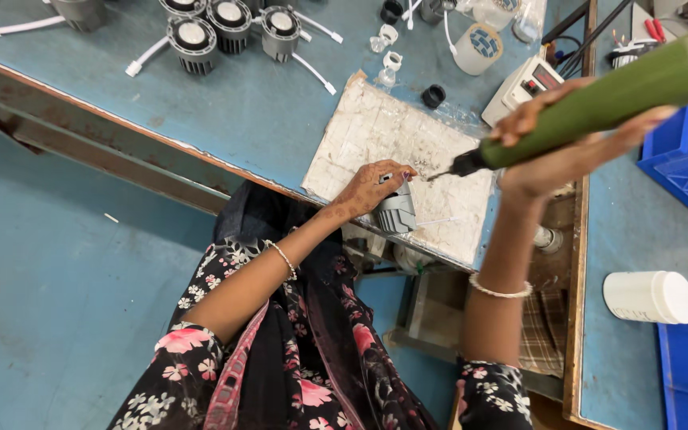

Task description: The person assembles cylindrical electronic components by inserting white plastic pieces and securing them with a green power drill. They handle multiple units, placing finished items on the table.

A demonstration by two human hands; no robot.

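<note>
- At centre frame, a small grey ribbed lamp housing sits on a scuffed white work board near the front edge of the blue table.
- Left hand is clasped over the housing's top, pinning it down on the board.
- Right hand is wrapped tight around a green powered screwdriver; its long axis slants from upper right down to lower left.
- Screwdriver's dark tip hangs just right of the left-hand fingers, close to the housing but seemingly not touching; so the housing lies down-left of the right hand, along the tool's line.
- Further grey housings with white leads stand at upper left.
- Blue bins and a white jar fill the right side.
</note>
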